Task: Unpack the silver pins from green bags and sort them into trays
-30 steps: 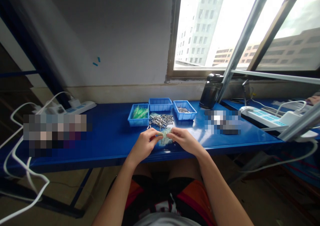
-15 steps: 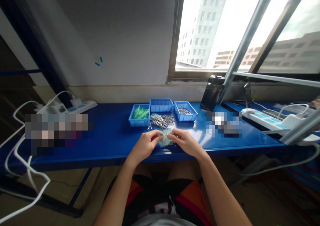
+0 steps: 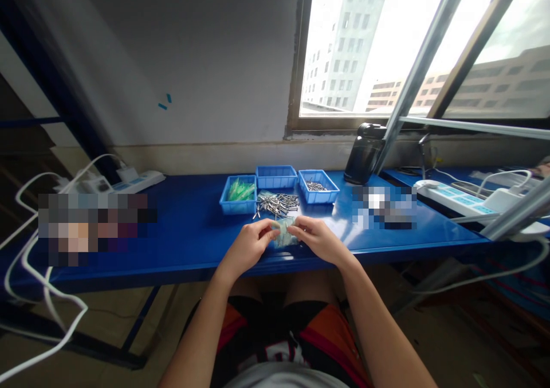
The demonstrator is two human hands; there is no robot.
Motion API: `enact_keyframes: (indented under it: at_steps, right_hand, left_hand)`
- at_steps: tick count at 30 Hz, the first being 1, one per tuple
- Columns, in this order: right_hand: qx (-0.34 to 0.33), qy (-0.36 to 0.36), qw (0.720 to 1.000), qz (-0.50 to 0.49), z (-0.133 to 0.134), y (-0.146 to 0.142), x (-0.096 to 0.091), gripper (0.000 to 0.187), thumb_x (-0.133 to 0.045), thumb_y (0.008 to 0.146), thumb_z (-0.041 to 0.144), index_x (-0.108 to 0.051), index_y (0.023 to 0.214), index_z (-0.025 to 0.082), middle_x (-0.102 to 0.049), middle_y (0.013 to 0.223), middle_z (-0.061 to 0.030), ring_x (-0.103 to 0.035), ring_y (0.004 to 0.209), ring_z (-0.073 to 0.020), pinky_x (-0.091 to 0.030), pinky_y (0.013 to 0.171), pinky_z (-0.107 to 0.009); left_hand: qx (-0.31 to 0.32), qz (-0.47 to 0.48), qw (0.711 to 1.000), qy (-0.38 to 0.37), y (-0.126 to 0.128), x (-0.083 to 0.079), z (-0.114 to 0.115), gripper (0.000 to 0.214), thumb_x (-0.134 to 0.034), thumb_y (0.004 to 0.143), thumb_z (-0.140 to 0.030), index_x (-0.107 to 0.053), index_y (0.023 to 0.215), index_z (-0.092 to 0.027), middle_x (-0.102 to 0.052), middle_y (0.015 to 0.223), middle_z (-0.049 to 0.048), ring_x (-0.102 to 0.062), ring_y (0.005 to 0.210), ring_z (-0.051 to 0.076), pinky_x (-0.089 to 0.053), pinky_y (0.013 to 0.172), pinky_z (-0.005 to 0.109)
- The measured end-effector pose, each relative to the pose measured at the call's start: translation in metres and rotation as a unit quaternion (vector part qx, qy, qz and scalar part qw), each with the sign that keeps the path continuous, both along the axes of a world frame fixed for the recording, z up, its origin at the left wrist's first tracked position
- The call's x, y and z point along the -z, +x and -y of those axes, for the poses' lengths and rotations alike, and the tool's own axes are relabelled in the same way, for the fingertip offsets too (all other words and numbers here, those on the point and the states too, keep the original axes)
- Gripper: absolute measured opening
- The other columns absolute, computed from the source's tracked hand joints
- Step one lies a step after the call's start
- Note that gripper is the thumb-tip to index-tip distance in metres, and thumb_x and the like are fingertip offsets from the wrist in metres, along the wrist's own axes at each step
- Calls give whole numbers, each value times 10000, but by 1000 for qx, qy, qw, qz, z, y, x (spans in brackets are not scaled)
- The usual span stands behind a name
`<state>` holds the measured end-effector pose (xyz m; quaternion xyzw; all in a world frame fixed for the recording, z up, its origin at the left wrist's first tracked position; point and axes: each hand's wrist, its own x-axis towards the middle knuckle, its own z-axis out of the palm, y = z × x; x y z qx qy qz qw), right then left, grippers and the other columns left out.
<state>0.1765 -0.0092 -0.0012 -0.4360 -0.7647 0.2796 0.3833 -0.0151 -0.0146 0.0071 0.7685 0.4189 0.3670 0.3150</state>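
Observation:
My left hand [image 3: 248, 245] and my right hand [image 3: 318, 238] meet over the front of the blue table [image 3: 184, 233]. Both pinch a small clear plastic bag [image 3: 284, 233] holding pale green pieces, one hand at each side. Just behind the bag lies a heap of small metal pins [image 3: 277, 203]. Three blue trays stand in a row behind: the left tray [image 3: 238, 195] holds green parts, the middle tray [image 3: 276, 177] looks bare, the right tray [image 3: 318, 186] holds a few metal pieces.
A black jug-like object [image 3: 363, 155] stands by the window sill. White power strips lie at the far left [image 3: 136, 180] and right [image 3: 455, 199], with white cables trailing off the table. A slanted metal bar [image 3: 412, 70] crosses the right side.
Both hands stay on the bag with only slight finger shifts. The view has tilted a little.

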Motion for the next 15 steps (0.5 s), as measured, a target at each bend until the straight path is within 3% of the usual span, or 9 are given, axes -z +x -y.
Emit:
enact_keyframes:
  at_steps: [15]
  right_hand:
    - [2, 13, 1000, 5, 0, 0, 1, 351, -472, 861, 414, -413, 607, 179, -400, 573, 32, -364, 555, -101, -299, 495, -219]
  left_hand:
    - [-3, 1, 1000, 1, 0, -1, 1, 259, -470, 835, -369, -637, 876, -176, -574, 660, -4, -496, 599, 134, -391, 568, 230]
